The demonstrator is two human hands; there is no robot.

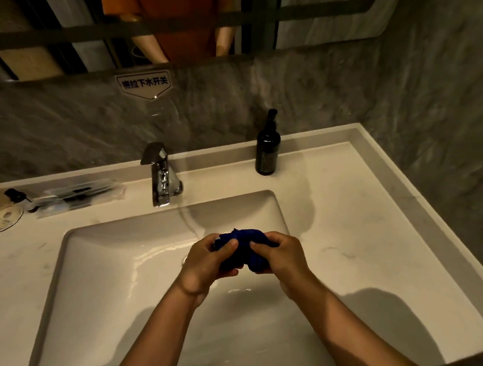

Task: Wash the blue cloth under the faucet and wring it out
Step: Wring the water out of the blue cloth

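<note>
Dimly, white marble counter (351, 232), grey stone wall (62, 131)

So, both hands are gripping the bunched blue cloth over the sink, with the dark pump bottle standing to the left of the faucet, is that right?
Not quite: the head view shows the dark pump bottle standing right of the faucet. The rest holds: left hand and right hand grip the blue cloth over the sink.

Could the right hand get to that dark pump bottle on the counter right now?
Probably not at once: the right hand and left hand both grip the blue cloth. Once it lets go, nothing stands between it and the pump bottle.
</note>
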